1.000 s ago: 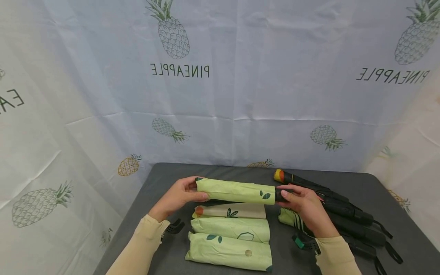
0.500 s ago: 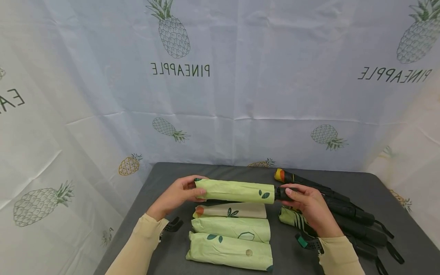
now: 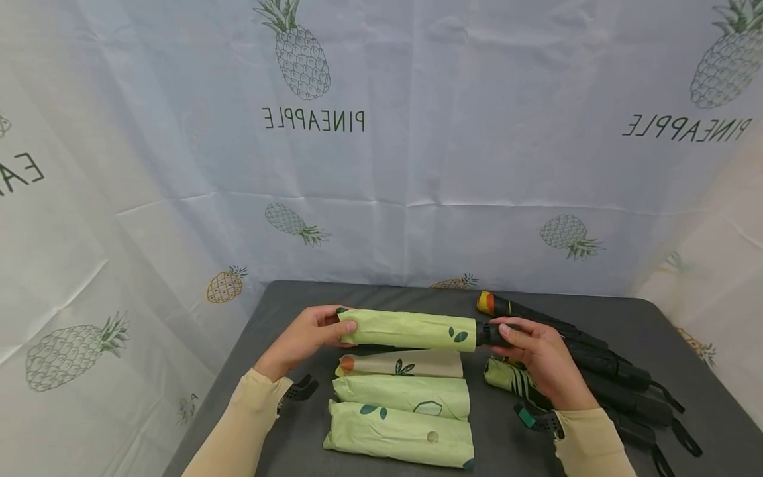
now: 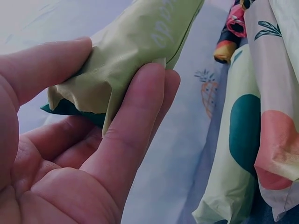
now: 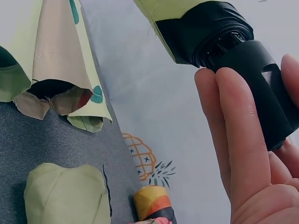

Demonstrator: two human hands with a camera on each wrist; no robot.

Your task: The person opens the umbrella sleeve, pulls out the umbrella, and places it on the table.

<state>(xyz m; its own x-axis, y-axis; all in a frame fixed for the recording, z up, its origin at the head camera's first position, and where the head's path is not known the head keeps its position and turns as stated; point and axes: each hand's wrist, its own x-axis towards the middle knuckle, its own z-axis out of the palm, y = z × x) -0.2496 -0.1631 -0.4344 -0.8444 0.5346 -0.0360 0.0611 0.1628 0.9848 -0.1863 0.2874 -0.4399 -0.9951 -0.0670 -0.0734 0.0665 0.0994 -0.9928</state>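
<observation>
A folded umbrella with a black handle (image 3: 493, 335) sits in a light green sleeve (image 3: 408, 330) with dark leaf prints, held level above the table. My left hand (image 3: 301, 341) pinches the sleeve's left end between thumb and fingers. At the other end my right hand (image 3: 539, 354) grips the handle between thumb and fingers. The right wrist view shows the dark folded umbrella canopy (image 5: 205, 35) at the sleeve's mouth, just above the handle. Below the held umbrella lie a beige sleeve (image 3: 411, 364) and two green sleeves, one nearer (image 3: 396, 434).
Several folded umbrellas with black handles lie at the right of the grey table (image 3: 286, 298), among them a yellow-tipped one (image 3: 530, 315) and a green striped one (image 3: 503, 376). Another green sleeve (image 4: 233, 140) lies beside the beige one. A pineapple-print curtain (image 3: 411, 152) hangs behind.
My right hand has shifted slightly to the right along the handle, so more black shows between the sleeve's mouth and my fingers. My left hand has barely moved.
</observation>
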